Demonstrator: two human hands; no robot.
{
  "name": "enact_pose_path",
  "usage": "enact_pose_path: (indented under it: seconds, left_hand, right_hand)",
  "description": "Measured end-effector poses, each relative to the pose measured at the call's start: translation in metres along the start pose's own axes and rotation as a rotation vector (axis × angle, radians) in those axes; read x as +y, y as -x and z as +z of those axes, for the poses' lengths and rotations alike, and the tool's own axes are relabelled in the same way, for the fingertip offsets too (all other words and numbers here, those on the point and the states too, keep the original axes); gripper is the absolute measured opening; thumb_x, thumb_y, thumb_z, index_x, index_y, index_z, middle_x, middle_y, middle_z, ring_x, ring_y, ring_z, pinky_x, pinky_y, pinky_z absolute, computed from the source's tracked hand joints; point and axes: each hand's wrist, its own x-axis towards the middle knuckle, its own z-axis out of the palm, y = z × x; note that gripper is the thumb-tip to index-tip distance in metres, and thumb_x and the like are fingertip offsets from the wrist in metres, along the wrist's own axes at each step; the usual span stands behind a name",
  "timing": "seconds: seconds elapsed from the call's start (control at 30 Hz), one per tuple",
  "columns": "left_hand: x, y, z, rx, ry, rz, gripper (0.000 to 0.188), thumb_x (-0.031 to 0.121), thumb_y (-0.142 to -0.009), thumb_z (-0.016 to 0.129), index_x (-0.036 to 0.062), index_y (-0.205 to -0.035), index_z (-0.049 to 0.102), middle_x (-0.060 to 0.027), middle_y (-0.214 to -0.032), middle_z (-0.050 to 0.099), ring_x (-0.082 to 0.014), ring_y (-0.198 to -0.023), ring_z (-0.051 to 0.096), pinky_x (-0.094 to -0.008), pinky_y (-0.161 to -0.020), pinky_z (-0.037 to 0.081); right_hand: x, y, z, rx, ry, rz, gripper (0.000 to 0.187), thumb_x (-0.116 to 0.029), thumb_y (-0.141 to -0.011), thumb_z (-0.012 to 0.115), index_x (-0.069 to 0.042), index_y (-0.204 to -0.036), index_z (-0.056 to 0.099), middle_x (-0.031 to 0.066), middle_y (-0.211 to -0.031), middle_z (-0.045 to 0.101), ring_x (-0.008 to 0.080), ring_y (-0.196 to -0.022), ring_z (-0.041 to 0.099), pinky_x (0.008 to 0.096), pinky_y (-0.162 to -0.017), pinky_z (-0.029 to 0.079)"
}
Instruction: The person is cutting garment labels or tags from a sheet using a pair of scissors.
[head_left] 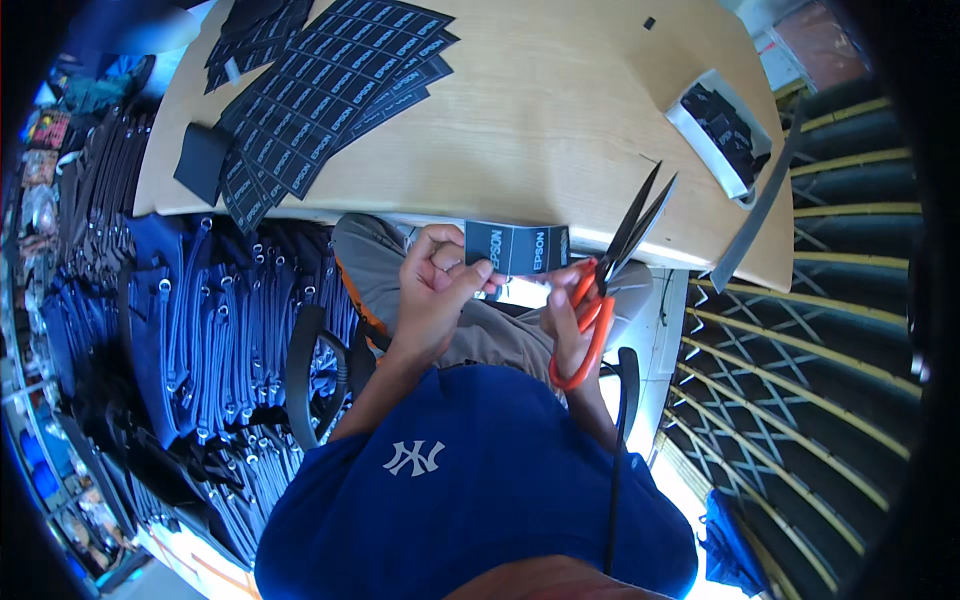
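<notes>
- Left hand (440, 280): closed in a pinch, thumb against fingers, holding the left end of a short black label strip (518, 250) with pale print.
- Label strip: in front of the torso, just off the near edge of the tabletop (570, 120), above the lap; bent slightly, pale lines between its panels.
- Right hand (568, 325): wrapped on the orange handles of a pair of scissors (604, 272). Fingertips right by the lower right part of the strip; can't tell if they touch it.
- Scissors: dark blades parted in a narrow V, pointing away from the person and to the right, tips over the tabletop. Blades are right of the strip, clear of it.
- Tabletop, far left: fanned, overlapping black label sheets (340, 95), plus a plain black piece (202, 163) beside them near the edge.
- Tabletop, right: white box (703, 155), no lid on, with small black pieces (722, 120) inside; long dark strap (760, 205) right of it, hanging past the edge.
- Small black bit (649, 22) near the far side.
- Left of the person: dense rows of navy straps (215, 330) with metal rings.
- Right: folding metal gate (800, 400).
</notes>
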Motion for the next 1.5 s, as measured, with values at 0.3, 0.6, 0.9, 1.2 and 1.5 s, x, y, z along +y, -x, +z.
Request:
enact_pose_path:
  seconds: [0.3,0.6,0.9,1.2,1.5]
  left_hand:
    - [0.001,0.000,0.011,-0.130,-0.212,-0.084,0.028,-0.004,-0.083,0.058,-0.0023,-0.109,0.048,-0.0116,-0.086,0.062,-0.0133,-0.075,0.061,-0.0226,-0.064,0.049]
    - [-0.001,-0.010,0.012,-0.051,-0.350,0.025,0.010,0.004,-0.085,0.064,-0.0022,-0.086,0.057,-0.0044,-0.070,0.060,-0.0093,-0.066,0.062,-0.0198,-0.056,0.047]
    - [0.008,-0.047,0.029,-0.007,-0.355,0.144,0.010,0.005,-0.084,0.065,-0.0035,-0.087,0.060,-0.0045,-0.069,0.060,-0.0083,-0.064,0.060,-0.0200,-0.054,0.046]
    - [-0.001,-0.034,0.039,-0.011,-0.311,-0.010,0.011,0.003,-0.082,0.067,-0.0046,-0.086,0.061,-0.0072,-0.070,0.063,-0.0097,-0.062,0.061,-0.0220,-0.055,0.049]
    - [-0.014,-0.027,0.036,-0.006,-0.240,-0.016,0.010,0.003,-0.082,0.067,-0.0046,-0.082,0.061,-0.0080,-0.069,0.063,-0.0112,-0.061,0.063,-0.0223,-0.054,0.050]
  right_hand:
    - [-0.013,-0.024,0.012,0.268,-0.290,-0.079,0.017,0.002,-0.083,0.062,-0.006,-0.086,0.047,-0.0055,-0.062,0.042,0.0011,-0.049,0.035,0.0187,-0.044,0.025]
    - [-0.020,-0.013,-0.003,0.065,0.035,-0.253,0.022,-0.002,-0.082,0.063,-0.001,-0.095,0.046,-0.0023,-0.074,0.044,0.0020,-0.062,0.040,0.0182,-0.055,0.035]
    - [-0.014,0.050,-0.037,-0.197,0.490,0.369,0.049,-0.019,-0.077,0.073,0.004,-0.111,0.045,0.0071,-0.073,0.053,0.0085,-0.069,0.051,0.0251,-0.060,0.042]
    - [-0.011,0.056,-0.039,-0.537,0.132,0.316,0.063,-0.058,-0.086,0.045,0.001,-0.110,0.045,0.0054,-0.073,0.044,0.0178,-0.069,0.045,0.0318,-0.066,0.038]
    - [0.002,0.049,-0.031,-0.483,0.079,0.214,0.065,-0.060,-0.088,0.041,0.004,-0.096,0.049,0.0073,-0.073,0.045,0.0188,-0.068,0.047,0.0341,-0.066,0.040]
